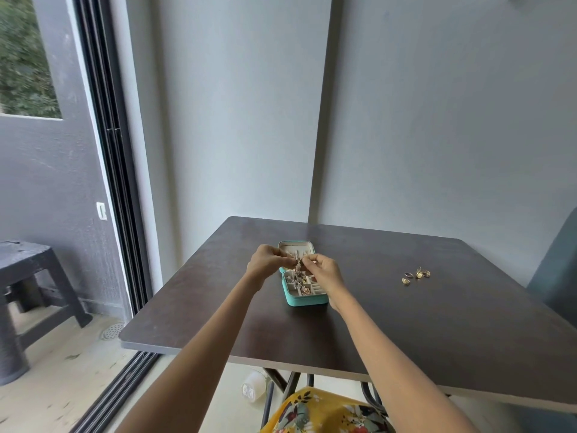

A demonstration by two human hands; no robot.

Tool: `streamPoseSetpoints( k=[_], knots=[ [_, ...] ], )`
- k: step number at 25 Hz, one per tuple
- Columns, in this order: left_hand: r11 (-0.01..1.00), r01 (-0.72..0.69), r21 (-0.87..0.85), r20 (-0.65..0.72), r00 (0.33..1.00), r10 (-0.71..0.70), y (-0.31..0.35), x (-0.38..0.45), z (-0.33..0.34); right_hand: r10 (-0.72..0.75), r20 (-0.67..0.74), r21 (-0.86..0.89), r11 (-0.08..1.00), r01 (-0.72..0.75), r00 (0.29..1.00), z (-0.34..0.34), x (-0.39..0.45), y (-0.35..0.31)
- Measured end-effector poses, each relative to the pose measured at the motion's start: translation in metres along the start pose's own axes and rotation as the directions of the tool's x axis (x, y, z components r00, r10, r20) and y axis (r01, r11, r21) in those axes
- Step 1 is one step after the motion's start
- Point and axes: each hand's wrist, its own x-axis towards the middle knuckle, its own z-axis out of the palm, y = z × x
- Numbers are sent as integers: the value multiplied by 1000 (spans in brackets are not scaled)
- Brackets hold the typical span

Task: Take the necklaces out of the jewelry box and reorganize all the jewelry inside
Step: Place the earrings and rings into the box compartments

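A small turquoise jewelry box [307, 300] lies open on the dark table [406, 323], its cream lid [295, 245] tipped back. Small jewelry pieces sit in its cream compartments. Just above the box, my left hand [267, 260] and my right hand [324, 270] pinch a tangle of thin necklaces [298, 264] between them. The chains hang down toward the box. Which chain each hand holds is too small to tell.
Several small gold and silver rings [416, 275] lie on the table to the right of the box. A dark stool [28, 276] stands on the balcony at the left, past a sliding door track [121, 389]. A grey wall [437, 120] backs the table.
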Motion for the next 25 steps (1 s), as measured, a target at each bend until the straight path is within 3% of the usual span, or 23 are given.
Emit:
streamPoseSetpoints(
  k=[4, 10, 18, 21, 25],
  knots=[
    [995, 51, 89, -3, 999, -50, -11, 1, 6, -5, -16, -27, 1000, 5, 1000, -3, -4, 0],
    [896, 65, 439, -61, 997, -42, -13, -1, 14, 16, -7, -41, 999, -17, 1000, -4, -6, -4],
    [853, 72, 517, -75, 996, -38, -15, -4, 12, 32, 40, -26, 999, -31, 999, 3, -6, -13],
    [863, 76, 500, -83, 996, -40, -14, -3, 11, 38, 50, -215, 976, -26, 998, 6, -4, -6],
    [866, 77, 493, -82, 996, -41, -15, -3, 12, 17, 60, -499, 866, 15, 998, 8, -1, 4]
  ],
)
